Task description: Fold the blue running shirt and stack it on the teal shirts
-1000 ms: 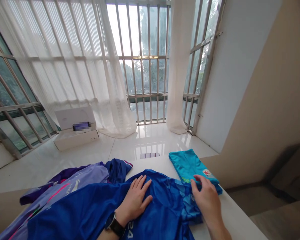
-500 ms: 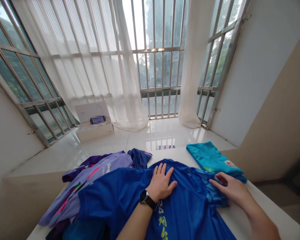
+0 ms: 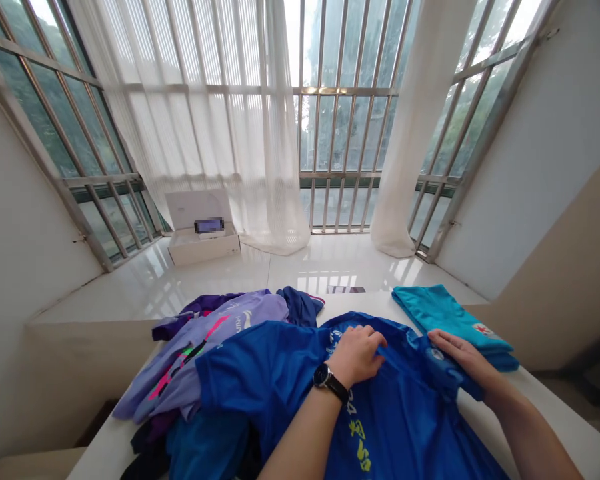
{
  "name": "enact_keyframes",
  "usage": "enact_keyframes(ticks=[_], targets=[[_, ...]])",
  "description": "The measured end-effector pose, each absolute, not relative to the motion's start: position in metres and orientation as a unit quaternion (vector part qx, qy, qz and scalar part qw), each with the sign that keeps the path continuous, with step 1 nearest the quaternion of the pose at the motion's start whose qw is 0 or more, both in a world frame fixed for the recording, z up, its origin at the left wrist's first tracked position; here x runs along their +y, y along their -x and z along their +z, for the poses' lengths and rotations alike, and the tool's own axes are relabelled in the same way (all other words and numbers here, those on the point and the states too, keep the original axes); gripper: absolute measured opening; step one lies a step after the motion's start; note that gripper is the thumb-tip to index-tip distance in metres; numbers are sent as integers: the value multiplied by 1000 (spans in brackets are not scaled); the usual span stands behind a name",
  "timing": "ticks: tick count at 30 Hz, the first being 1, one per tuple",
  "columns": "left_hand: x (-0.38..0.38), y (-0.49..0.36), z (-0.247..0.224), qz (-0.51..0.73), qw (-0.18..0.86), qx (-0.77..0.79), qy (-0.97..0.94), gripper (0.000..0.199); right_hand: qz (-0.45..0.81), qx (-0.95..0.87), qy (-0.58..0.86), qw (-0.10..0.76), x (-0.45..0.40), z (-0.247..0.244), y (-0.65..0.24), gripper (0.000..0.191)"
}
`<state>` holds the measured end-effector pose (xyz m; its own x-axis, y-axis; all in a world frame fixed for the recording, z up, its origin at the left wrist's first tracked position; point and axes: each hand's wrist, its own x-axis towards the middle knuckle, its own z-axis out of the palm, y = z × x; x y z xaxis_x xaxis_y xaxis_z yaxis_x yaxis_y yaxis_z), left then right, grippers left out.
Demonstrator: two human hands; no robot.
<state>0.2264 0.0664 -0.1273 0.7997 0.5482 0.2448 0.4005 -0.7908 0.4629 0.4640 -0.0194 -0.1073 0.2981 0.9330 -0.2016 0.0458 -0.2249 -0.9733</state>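
Head view: gripping the sleeve (image 3: 446, 371) of a lettered blue jersey (image 3: 395, 403), spread on a white tabletop (image 3: 114, 448), with the right hand (image 3: 464, 358); curling the fingers of the left hand (image 3: 356, 355) over the jersey's chest, cannot tell whether pinching cloth. Pictured with a lavender shirt (image 3: 264, 311) left of the jersey and a folded turquoise shirt (image 3: 430, 308) beyond its sleeve.

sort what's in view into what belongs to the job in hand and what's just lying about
Belongs:
blue shirt, its sleeve in the right hand, left hand at its front
probably folded turquoise top, lilac top

Just lying about:
white box on the ledge
flat thing there, unclear what
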Motion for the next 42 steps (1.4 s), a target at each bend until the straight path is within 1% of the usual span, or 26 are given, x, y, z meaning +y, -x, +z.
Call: enact_keyframes(ticks=[3, 8, 11, 17, 22, 25, 27, 29, 32, 35, 37, 39, 42], targets=[[65, -231, -129, 183, 281, 248, -909, 23, 482, -333, 626, 514, -17, -108, -458, 35], [64, -235, -132, 152, 372, 251, -881, 27, 523, -292, 608, 521, -16, -115, -450, 29], [63, -235, -128, 140, 386, 258, -875, 30, 549, -269, 583, 535, -16, -120, -449, 23], [63, -234, -120, 114, 402, 283, -863, 47, 576, -263, 553, 542, -15, -111, -439, 20], [62, -234, -118, 100, 415, 286, -858, 49, 578, -244, 544, 557, -14, -100, -425, 21], [61, -235, -118, 107, 421, 283, -855, 52, 573, -244, 540, 566, -12, -102, -422, 23], [61, -236, -119, 117, 439, 284, -845, 56, 578, -256, 532, 564, -9, -108, -420, 21], [62, -236, -121, 136, 480, 274, -822, 58, 581, -267, 522, 565, -6, -117, -419, 18], [65, -235, -125, 162, 555, 245, -778, 63, 583, -288, 515, 558, -3, -127, -416, 25], [66, -233, -124, 175, 583, 235, -758, 68, 601, -314, 497, 542, -3, -129, -412, 35], [66, -232, -122, 179, 603, 230, -743, 68, 627, -316, 471, 534, -4, -126, -412, 41], [64, -232, -119, 185, 645, 223, -708, 62, 660, -310, 440, 524, -7, -123, -412, 47], [60, -234, -115, 190, 710, 236, -636, 48, 693, -325, 392, 510, -12, -118, -412, 55]])
